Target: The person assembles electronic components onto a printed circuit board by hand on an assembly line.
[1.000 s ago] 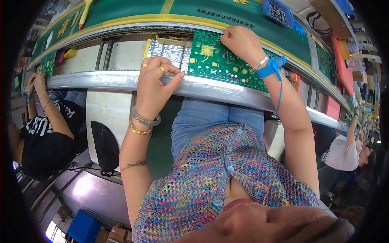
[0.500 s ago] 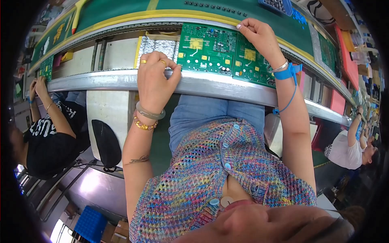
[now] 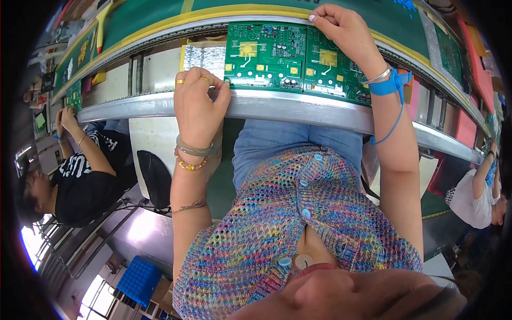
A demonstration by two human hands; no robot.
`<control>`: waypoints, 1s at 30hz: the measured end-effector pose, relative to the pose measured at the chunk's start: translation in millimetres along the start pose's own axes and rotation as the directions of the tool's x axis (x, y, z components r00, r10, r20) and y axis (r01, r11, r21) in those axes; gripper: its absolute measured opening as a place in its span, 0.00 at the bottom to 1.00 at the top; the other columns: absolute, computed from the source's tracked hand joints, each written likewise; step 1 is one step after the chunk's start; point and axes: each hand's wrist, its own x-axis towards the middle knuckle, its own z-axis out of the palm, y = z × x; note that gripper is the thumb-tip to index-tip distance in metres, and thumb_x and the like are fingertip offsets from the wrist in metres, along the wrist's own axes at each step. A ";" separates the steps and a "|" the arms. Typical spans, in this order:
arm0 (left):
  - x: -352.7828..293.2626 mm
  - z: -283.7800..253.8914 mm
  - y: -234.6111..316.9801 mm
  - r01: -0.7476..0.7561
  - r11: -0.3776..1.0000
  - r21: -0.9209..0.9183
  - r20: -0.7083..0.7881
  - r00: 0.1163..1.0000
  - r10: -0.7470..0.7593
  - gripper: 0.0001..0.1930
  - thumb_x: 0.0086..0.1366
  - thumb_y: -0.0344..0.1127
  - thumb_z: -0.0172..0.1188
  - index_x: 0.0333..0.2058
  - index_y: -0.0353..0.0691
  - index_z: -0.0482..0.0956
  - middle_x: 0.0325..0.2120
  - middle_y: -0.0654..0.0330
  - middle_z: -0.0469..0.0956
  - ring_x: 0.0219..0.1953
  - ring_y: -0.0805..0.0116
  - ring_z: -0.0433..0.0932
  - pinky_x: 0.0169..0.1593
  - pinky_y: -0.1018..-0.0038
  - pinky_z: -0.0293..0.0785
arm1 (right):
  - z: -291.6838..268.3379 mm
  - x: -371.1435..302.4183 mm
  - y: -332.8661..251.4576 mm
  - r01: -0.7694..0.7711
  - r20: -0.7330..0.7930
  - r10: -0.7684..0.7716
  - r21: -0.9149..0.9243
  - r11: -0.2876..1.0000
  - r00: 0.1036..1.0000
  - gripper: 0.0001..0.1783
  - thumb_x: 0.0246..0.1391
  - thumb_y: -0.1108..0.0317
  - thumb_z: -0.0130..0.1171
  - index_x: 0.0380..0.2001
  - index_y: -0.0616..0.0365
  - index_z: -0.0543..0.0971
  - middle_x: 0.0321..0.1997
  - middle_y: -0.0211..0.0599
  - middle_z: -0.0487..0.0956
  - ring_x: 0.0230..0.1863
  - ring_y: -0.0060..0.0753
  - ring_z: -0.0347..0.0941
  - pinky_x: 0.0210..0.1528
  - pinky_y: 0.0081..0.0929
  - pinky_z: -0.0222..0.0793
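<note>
A green circuit board (image 3: 266, 56) lies between two metal rails, with a second green panel (image 3: 341, 69) adjoining its right side. Small dark parts and yellow square patches dot both. My left hand (image 3: 200, 101) is closed, thumb and forefinger pinching at the board's near left corner, its wrist resting over the near rail (image 3: 298, 109). My right hand (image 3: 346, 32) reaches across the second panel. Its thumb and forefinger are pressed together over the far rail, close to where the panels meet. Whatever is between those fingertips is too small or hidden to make out.
Left of the board lies a silvery sheet (image 3: 208, 57) with a yellow edge. Beyond the far rail runs a green bench top (image 3: 213, 8). A blue strap (image 3: 392, 89) with a cord circles my right wrist. Co-workers sit at both sides, one in black (image 3: 88, 181).
The whole view has shifted. Against the silvery sheet, the circuit board has slid a little left, covering more of it. Both hands have moved along with it, still closed.
</note>
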 end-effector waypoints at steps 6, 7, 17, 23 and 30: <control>7.4 1.9 7.6 0.070 0.994 0.081 0.001 0.998 -0.070 0.05 0.45 0.31 0.63 0.16 0.40 0.75 0.23 0.60 0.72 0.31 0.57 0.69 0.35 0.66 0.66 | -2.0 -4.7 -4.8 0.034 -0.054 -0.037 -0.047 0.998 0.998 0.11 0.50 0.64 0.55 0.28 0.62 0.77 0.19 0.41 0.75 0.20 0.28 0.69 0.24 0.26 0.63; 8.7 1.6 7.4 0.067 0.995 0.081 0.002 0.998 -0.067 0.05 0.45 0.31 0.63 0.16 0.40 0.75 0.23 0.60 0.72 0.31 0.57 0.69 0.35 0.66 0.66 | -2.7 -5.3 -7.0 0.016 -0.052 -0.019 -0.067 0.998 0.998 0.11 0.50 0.64 0.55 0.28 0.63 0.77 0.19 0.41 0.75 0.20 0.29 0.69 0.24 0.26 0.63; 3.8 -5.3 8.4 0.025 0.993 0.116 0.022 0.999 -0.028 0.04 0.45 0.29 0.63 0.19 0.39 0.77 0.23 0.58 0.72 0.31 0.56 0.69 0.36 0.65 0.66 | 14.8 -5.2 3.9 0.143 -0.198 -0.162 -0.108 0.984 0.967 0.10 0.50 0.59 0.54 0.30 0.52 0.78 0.20 0.33 0.76 0.23 0.36 0.73 0.27 0.32 0.66; -43.2 -56.9 67.4 0.367 0.491 -0.790 0.359 0.926 -0.115 0.08 0.56 0.26 0.52 0.35 0.33 0.76 0.29 0.58 0.74 0.35 0.63 0.72 0.43 0.71 0.66 | 77.9 -17.2 -56.3 0.617 0.156 -0.615 -0.411 0.671 0.773 0.12 0.49 0.64 0.52 0.36 0.56 0.77 0.27 0.37 0.77 0.36 0.42 0.73 0.48 0.38 0.65; -55.7 -51.1 154.8 0.811 -0.192 -0.553 0.179 0.341 0.923 0.16 0.67 0.37 0.43 0.46 0.31 0.70 0.41 0.56 0.72 0.46 0.68 0.71 0.49 0.73 0.67 | 151.2 -22.9 -53.4 0.618 0.307 -0.547 -0.528 0.583 0.779 0.08 0.47 0.65 0.52 0.30 0.55 0.76 0.26 0.38 0.76 0.36 0.38 0.73 0.58 0.46 0.57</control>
